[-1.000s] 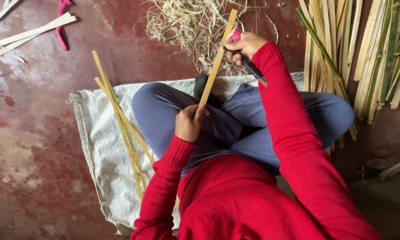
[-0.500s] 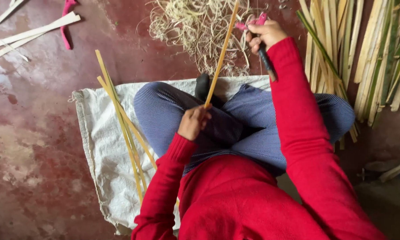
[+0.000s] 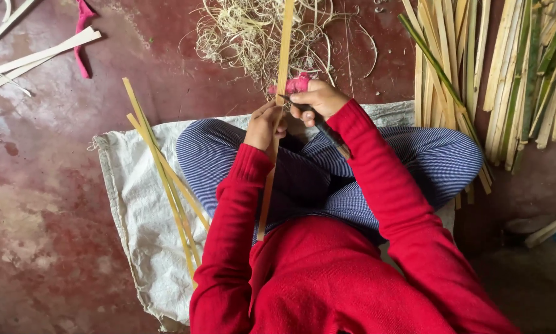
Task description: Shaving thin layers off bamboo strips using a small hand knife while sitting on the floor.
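The left hand (image 3: 265, 127) is pinching a long bamboo strip (image 3: 283, 68), steadying it over the lap; the right hand (image 3: 315, 99) is closing around a knife (image 3: 327, 131), blade against the strip; shavings (image 3: 253, 34) are piling beyond on the floor (image 3: 43, 185).

This looks like a small workshop for bamboo craft, set up on the floor. The floor (image 3: 37, 204) is worn red cement with pale stains. A white sack (image 3: 135, 210) is spread on it as a mat to sit on. Just past the fingers lies a heap of thin curly shavings (image 3: 247, 31). To the right of the fingers is a big pile of bamboo strips (image 3: 513, 68). More strips (image 3: 160, 167) lie to the left.
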